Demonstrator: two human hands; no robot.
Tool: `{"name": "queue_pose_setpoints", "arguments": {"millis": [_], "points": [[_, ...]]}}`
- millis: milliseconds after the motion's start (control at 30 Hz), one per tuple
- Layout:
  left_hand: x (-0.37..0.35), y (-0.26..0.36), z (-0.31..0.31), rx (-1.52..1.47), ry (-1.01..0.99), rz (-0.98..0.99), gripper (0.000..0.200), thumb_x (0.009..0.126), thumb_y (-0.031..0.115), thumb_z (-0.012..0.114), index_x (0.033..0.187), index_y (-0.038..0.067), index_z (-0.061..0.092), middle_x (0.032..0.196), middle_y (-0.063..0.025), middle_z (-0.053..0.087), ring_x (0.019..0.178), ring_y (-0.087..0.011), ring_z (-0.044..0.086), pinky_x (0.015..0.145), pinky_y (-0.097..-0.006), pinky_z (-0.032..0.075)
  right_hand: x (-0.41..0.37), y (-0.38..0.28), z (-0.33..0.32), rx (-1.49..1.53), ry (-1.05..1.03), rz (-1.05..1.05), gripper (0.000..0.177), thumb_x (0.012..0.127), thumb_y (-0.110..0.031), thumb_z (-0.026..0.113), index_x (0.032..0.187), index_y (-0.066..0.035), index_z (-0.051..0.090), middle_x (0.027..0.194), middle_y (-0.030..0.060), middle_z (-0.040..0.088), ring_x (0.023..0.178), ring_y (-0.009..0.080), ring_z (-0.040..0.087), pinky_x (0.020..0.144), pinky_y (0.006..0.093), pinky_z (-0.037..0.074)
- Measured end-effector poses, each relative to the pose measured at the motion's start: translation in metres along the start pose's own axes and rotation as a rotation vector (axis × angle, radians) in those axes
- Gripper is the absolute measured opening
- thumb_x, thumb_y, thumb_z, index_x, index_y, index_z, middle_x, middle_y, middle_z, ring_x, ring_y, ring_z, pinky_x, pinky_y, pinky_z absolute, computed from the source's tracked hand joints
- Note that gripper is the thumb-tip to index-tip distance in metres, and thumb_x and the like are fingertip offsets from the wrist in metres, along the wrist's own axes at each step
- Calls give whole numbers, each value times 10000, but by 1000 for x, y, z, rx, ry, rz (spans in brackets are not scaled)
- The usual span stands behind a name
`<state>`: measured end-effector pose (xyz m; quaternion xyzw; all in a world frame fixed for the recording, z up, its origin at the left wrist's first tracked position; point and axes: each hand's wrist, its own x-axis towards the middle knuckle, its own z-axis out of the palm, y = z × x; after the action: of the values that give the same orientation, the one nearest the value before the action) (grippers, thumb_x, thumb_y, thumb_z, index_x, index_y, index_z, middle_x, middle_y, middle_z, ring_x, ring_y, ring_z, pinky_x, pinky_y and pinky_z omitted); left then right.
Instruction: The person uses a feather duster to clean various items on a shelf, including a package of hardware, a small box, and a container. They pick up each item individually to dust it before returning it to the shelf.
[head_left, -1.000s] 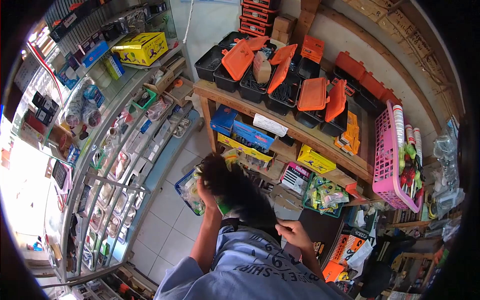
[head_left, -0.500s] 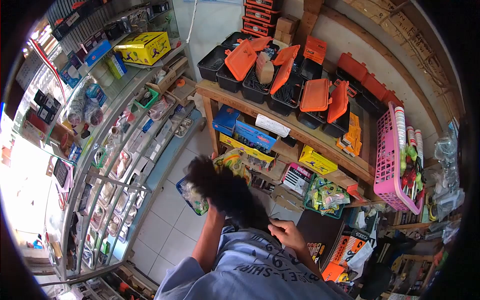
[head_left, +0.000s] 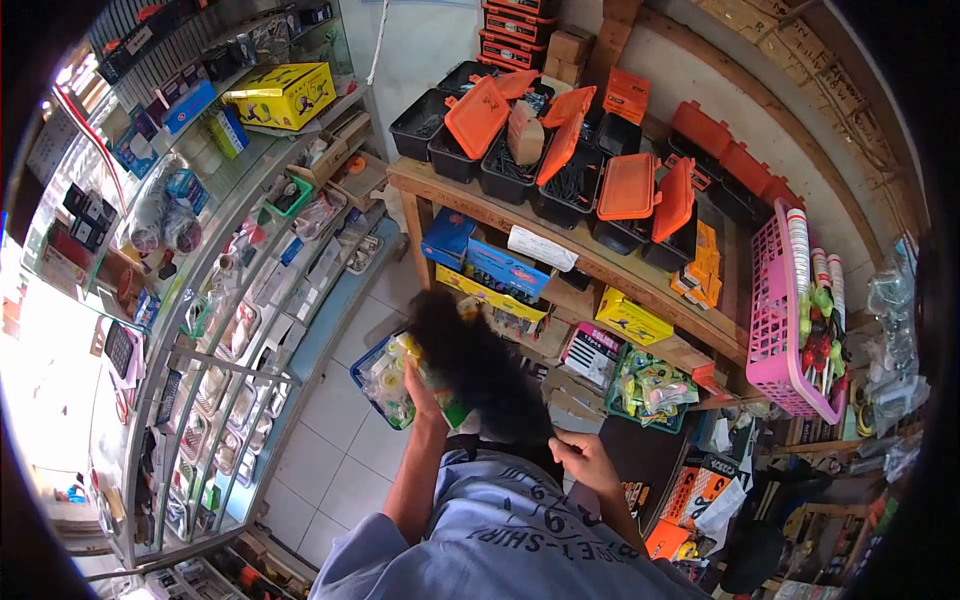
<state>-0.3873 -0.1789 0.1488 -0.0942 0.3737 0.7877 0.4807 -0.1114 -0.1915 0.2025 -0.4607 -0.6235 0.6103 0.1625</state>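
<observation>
My left hand [head_left: 424,392] is closed on a yellow and green packet [head_left: 411,350], which is mostly covered by a black fluffy duster [head_left: 480,370]. My right hand [head_left: 582,460] grips the lower end of the duster in front of the grey shirt, and its handle is hidden. The duster slants up and left from that hand, with its fluffy end against or just over the packet. Below and left of the packet, a blue basket [head_left: 372,398] of small plastic packs is partly visible on the tiled floor.
A wooden bench [head_left: 420,185] ahead carries black bins with orange lids [head_left: 480,115]. On the left runs a curved glass display case [head_left: 270,320]. A pink basket [head_left: 775,320] of tools hangs at right, and a green basket [head_left: 655,420] of packets sits below the bench.
My left hand has tilted the packet and drawn it left, toward my body. The duster's tip has swung slightly right and up, over the packet; my right hand stays near the same spot.
</observation>
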Motion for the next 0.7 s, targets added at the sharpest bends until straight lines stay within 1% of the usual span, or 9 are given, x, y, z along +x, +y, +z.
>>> {"name": "queue_pose_setpoints", "arguments": {"millis": [67, 133, 200, 233, 400, 467, 500, 633, 700], "points": [[-4, 2, -2, 53, -200, -18, 571, 934, 523, 436, 1239, 51, 535, 1059, -100, 634, 897, -263, 651, 792, -414, 552, -1, 0, -2, -4, 62, 19, 321, 936, -174, 589, 1195, 16, 602, 649, -31, 516, 598, 41, 444, 549, 211, 375], [3, -2, 0, 84, -108, -15, 567, 934, 522, 437, 1225, 46, 539, 1048, -100, 634, 884, -257, 653, 780, -397, 558, -1, -2, -7, -66, -66, 20, 319, 934, -184, 593, 1190, 7, 610, 638, -29, 519, 593, 41, 446, 538, 213, 374], [11, -10, -2, 476, -242, 450, 545, 932, 538, 436, 1185, 72, 557, 1003, -107, 638, 848, -259, 653, 746, -388, 560, -3, -13, -8, -91, -11, 7, 307, 935, -188, 593, 1166, 12, 621, 630, -27, 519, 590, 41, 447, 533, 215, 373], [8, -6, -1, -61, -132, -11, 528, 932, 520, 448, 1190, 74, 560, 1018, -103, 640, 866, -254, 652, 753, -394, 557, -4, -20, -9, -118, 41, -6, 297, 935, -192, 592, 1142, 18, 633, 623, -25, 518, 587, 40, 448, 527, 217, 372], [5, -4, -4, 69, -94, -31, 525, 933, 506, 451, 1185, 58, 557, 1051, -78, 631, 900, -241, 643, 787, -390, 552, -6, -29, -15, -115, 3, 7, 304, 935, -195, 590, 1142, 23, 630, 629, -26, 525, 586, 40, 451, 525, 223, 377], [14, -7, -1, -181, -57, -24, 542, 927, 548, 434, 1182, 85, 555, 1018, -93, 631, 874, -259, 647, 752, -394, 553, -7, -30, -15, -144, -64, 9, 310, 934, -197, 591, 1147, 26, 627, 634, -27, 529, 590, 41, 454, 527, 224, 379], [9, -4, -8, 69, -65, 40, 531, 932, 533, 435, 1182, 80, 553, 1024, -94, 631, 874, -261, 645, 753, -397, 551, -6, -33, -14, -110, 2, 19, 308, 935, -197, 589, 1143, 28, 627, 637, -25, 531, 593, 42, 454, 528, 224, 379], [4, 1, -6, -10, -186, -35, 527, 934, 525, 446, 1182, 72, 552, 1038, -93, 632, 884, -254, 643, 764, -392, 547, -7, -49, -13, -121, 14, 18, 278, 941, -195, 576, 1095, 26, 643, 639, -18, 531, 599, 46, 459, 529, 224, 379], [28, -12, -29, 111, -12, 61, 557, 924, 558, 446, 1188, 79, 550, 1035, -103, 632, 883, -261, 643, 752, -405, 545, -5, -34, -16, -124, -14, 12, 270, 941, -193, 573, 1090, 20, 646, 640, -17, 532, 598, 46, 460, 528, 225, 379]]}}
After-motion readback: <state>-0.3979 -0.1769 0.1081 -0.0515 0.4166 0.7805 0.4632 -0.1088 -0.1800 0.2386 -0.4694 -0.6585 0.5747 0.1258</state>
